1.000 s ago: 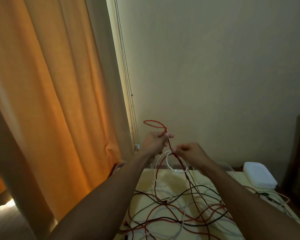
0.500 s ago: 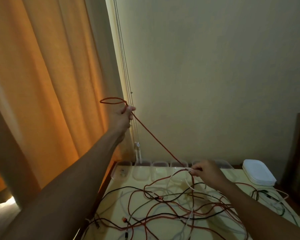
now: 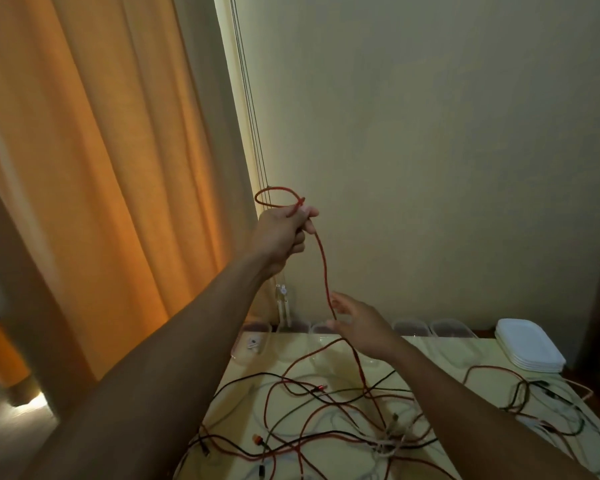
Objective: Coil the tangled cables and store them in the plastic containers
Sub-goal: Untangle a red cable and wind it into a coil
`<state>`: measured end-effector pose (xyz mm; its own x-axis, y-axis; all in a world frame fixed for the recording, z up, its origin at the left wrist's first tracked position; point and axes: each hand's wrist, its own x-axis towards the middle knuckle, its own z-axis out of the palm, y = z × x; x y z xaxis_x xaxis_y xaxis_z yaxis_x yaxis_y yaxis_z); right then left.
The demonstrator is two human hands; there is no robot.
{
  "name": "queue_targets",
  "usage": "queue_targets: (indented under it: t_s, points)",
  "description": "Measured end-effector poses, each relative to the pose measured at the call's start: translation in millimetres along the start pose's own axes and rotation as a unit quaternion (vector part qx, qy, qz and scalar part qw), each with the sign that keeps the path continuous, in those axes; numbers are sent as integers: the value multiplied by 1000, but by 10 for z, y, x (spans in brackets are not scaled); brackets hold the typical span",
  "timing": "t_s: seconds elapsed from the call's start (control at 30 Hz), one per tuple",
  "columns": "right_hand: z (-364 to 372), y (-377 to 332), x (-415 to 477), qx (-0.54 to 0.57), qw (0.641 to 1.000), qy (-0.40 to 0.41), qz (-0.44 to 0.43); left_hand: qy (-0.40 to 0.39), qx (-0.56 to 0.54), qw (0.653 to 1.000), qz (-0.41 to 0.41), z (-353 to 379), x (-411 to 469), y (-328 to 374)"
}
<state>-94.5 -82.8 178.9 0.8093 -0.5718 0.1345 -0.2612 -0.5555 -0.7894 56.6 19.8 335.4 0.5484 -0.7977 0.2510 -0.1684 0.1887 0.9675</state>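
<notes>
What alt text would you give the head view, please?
The left hand grips a looped red cable above a table, and the open right hand reaches for the strand hanging below it. Red, black and white cables lie tangled there, with clear containers and white lids by the wall and an orange curtain at left.

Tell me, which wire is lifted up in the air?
The red cable: the left hand grips it high up, a small loop above the fist. The black cable and white cable lie flat on the table.
</notes>
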Motion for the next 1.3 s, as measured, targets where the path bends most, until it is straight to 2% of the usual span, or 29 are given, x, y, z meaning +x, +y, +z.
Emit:
queue_targets:
  t_s: [0.13,0.2,0.27,0.33,0.4,0.5,0.57,0.63,0.7,0.83,0.97,1.13,1.3]
  points:
    - [167,69,63,-43,998,41,4,-4,-31,999,32,-125,-58,375]
    - [100,198,33,-11,999,19,25,30,-42,998,47,-287,-71,481]
    - [-55,317,-41,23,999,1,42,95,-49,993,58,-485,-66,513]
    - [-279,365,-85,43,998,16,47,163,13,984,70,-658,-51,434]
    - [-521,302,-83,63,995,63,49,182,158,968,75,-712,-61,276]
    - [-797,120,-8,0,996,93,4,70,329,941,33,-447,-148,-12]
    - [-883,-32,34,-43,996,71,-22,-7,369,929,17,-147,-200,-203]
    - [-913,-151,73,-84,993,64,-43,-32,344,938,11,151,-233,-370]
    - [-927,-218,101,-121,988,66,-67,-23,298,954,-4,370,-233,-509]
    - [-938,-247,103,-178,979,52,-83,-33,156,985,-73,572,-188,-662]
    - [-928,-225,111,-203,974,38,-91,-31,35,990,-130,670,-60,-714]
    - [-871,-110,129,-188,978,41,-78,28,-12,992,-123,714,26,-692]
    - [-832,162,79,-235,971,19,-41,112,-66,986,-107,326,192,-661]
